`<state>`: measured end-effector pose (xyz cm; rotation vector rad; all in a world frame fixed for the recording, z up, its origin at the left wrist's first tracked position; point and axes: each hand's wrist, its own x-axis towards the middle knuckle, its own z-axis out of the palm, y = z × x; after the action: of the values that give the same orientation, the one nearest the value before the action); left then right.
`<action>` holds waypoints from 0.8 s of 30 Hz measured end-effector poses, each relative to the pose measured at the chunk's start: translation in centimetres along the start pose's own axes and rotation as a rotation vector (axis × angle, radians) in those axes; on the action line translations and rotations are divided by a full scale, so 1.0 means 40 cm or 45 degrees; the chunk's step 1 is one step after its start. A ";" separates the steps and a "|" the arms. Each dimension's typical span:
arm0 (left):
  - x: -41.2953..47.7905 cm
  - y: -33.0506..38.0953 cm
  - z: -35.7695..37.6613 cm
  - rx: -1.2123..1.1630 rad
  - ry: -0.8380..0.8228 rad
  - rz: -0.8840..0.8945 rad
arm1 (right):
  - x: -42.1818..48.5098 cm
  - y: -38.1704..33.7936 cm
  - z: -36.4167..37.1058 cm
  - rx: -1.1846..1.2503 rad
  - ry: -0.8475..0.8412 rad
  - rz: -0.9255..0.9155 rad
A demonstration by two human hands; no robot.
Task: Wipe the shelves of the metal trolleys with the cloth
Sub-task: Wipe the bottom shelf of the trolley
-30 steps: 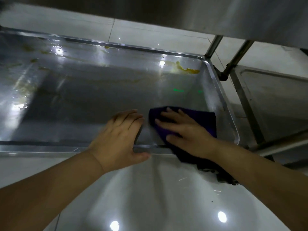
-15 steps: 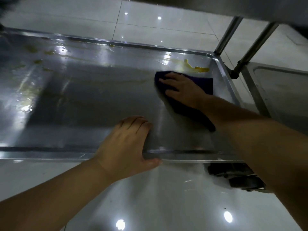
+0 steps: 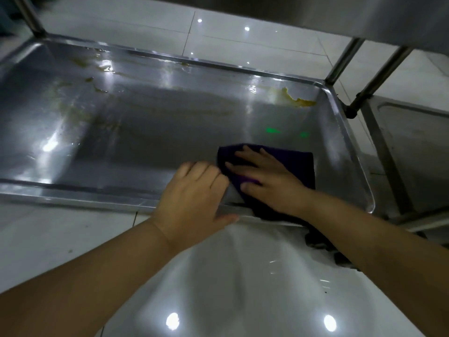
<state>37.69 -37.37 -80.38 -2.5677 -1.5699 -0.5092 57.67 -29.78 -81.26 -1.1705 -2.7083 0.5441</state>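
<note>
1. Where the lipped metal shelf dips like a tray, it holds yellow residue in its far right corner, greasy smears toward the far left, and the purple cloth near its front right.
2. The cloth's near end drops over the front rim and is lost under the forearm; a second trolley at right is cut off.
3. The right hand lies flat, fingers spread, pressing the cloth onto the shelf. The left hand clasps the front rim, fingers inside, thumb outside.
</note>
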 end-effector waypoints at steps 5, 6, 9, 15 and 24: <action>-0.147 -0.080 -0.012 -0.020 0.194 -0.107 | -0.050 -0.067 0.012 0.286 -0.163 -0.176; -0.164 -0.104 -0.014 0.003 0.203 -0.131 | -0.033 -0.058 0.012 0.242 -0.157 -0.192; -0.185 -0.152 -0.012 0.024 0.244 -0.174 | 0.063 -0.015 0.012 -0.017 -0.112 -0.173; -0.179 -0.154 -0.007 0.052 0.323 -0.165 | 0.286 0.083 -0.042 -0.110 0.013 0.088; -0.180 -0.156 -0.026 0.110 0.277 -0.157 | 0.328 0.049 -0.031 -0.120 0.030 0.162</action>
<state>28.98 -40.81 -82.36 -2.2759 -1.6407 -0.6906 50.31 -18.65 -81.02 -1.3709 -2.6792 0.4196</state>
